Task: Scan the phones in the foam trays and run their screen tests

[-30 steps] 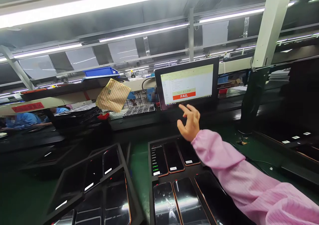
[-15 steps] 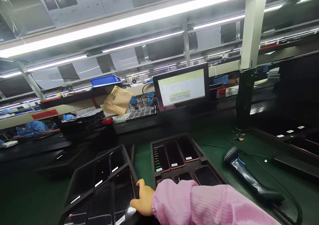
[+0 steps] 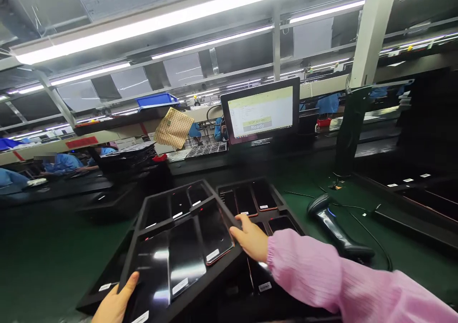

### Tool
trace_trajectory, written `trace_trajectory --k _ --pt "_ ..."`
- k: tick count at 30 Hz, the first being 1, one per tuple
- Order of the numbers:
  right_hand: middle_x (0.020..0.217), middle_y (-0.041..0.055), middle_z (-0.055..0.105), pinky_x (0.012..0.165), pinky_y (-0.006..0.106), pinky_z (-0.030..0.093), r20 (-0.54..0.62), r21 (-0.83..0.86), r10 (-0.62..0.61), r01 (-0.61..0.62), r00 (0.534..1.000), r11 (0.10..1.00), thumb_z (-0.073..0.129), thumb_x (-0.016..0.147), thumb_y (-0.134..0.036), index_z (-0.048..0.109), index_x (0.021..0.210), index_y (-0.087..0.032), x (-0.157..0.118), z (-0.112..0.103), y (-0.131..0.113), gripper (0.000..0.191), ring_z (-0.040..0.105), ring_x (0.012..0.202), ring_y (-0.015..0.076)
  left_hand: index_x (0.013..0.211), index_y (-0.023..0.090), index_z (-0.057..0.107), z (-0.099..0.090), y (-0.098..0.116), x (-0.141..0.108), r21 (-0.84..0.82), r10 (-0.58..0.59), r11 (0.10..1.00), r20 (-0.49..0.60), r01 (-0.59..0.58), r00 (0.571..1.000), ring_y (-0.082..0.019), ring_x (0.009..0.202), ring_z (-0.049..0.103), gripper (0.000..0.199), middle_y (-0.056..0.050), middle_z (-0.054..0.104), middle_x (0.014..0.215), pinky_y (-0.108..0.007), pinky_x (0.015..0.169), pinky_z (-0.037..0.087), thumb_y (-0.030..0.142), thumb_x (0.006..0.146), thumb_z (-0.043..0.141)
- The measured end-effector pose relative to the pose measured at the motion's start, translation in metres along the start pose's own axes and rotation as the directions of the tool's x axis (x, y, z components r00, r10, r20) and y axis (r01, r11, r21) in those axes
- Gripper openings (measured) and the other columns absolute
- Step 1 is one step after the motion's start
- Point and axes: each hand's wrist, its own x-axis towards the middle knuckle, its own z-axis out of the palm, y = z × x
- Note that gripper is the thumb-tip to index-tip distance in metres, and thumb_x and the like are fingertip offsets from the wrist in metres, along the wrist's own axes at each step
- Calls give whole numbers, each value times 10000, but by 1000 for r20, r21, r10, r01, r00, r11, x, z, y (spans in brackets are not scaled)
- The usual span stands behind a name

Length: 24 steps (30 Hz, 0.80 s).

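One black tray (image 3: pixel 211 279), near centre, tilted, containing six dark-screened phones (image 3: pixel 186 249) in two rows of three, with white labels (image 3: pixel 213 255) at their lower ends. Left hand (image 3: pixel 115 300): closed on the near left rim, thumb uppermost, its fingers hidden. Right hand (image 3: pixel 252 238), in a pink sleeve (image 3: pixel 307 263): closed on the right rim. One lower tray (image 3: pixel 86 301) showed under the left side; a second phone tray (image 3: pixel 291 213) lay behind and to the right, partly covered; whether the held tray touched either could not be told. One black scanner (image 3: pixel 338 227) lay right on the green worktop (image 3: pixel 46 251). One monitor (image 3: pixel 263 113), far centre, read "Ready"
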Motion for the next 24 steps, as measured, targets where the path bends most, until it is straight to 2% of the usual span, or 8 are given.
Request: trace_trajectory --k 4,6,10,13,16,19,22,24 --pt "938 56 662 778 318 456 -162 136 -13 35 987 990 434 836 -356 427 1190 -208 -34 -37 43 384 624 874 197 740 203 609 40 49 -15 -97 104 991 124 -92 987 -338 909 627 527 -82 710 820 -401 815 483 689 586 478" --pt "969 63 659 781 330 473 -236 161 -8 48 972 986 416 842 -402 422 1205 -219 -48 -54 64 406 628 885 203 834 169 601 63 66 -15 -155 193 974 197 -164 961 -315 946 613 594 -101 698 886 -380 830 464 699 623 437" --pt "1035 86 646 817 352 488 -350 130 68 -23 934 991 422 825 -465 424 1210 -233 -68 -80 101 449 614 982 231 769 152 579 110 82 -9 -112 226 973 276 -203 934 -305 899 615 581 -141 677 871 -376 818 434 690 657 391" --pt "1053 98 645 859 373 479 -370 69 141 -124 918 990 472 775 -483 454 1179 -230 -76 -88 123 478 577 1070 257 723 166 564 134 83 -8 -49 209 978 320 -204 924 -310 897 613 509 -158 671 874 -379 817 416 640 693 379" --pt "1082 115 640 894 383 463 -294 45 195 -190 936 981 512 719 -504 445 1182 -207 -80 -85 133 554 560 1097 269 756 171 564 141 79 -6 -36 183 983 355 -183 917 -295 919 608 459 -151 668 933 -369 828 405 591 732 380" --pt "1128 135 622 906 378 458 -183 63 246 -238 952 969 499 683 -558 404 1206 -186 -84 -83 128 650 563 1091 269 756 173 570 139 75 -7 -17 173 984 376 -179 910 -289 905 601 423 -140 668 923 -370 826 395 558 746 397" --pt "1144 123 619 924 388 443 -192 -10 254 -261 948 965 449 669 -619 416 1209 -206 -96 -94 117 681 555 1097 280 739 180 575 133 74 -16 -11 187 980 395 -199 900 -278 878 598 396 -120 670 886 -359 803 394 534 759 398" --pt "1068 103 653 911 407 444 -202 -132 261 -291 944 948 438 649 -654 466 1170 -242 -105 -110 114 665 573 1057 298 689 201 563 127 74 -24 27 226 963 455 -267 861 -266 833 598 402 -88 668 820 -349 769 394 557 767 391"
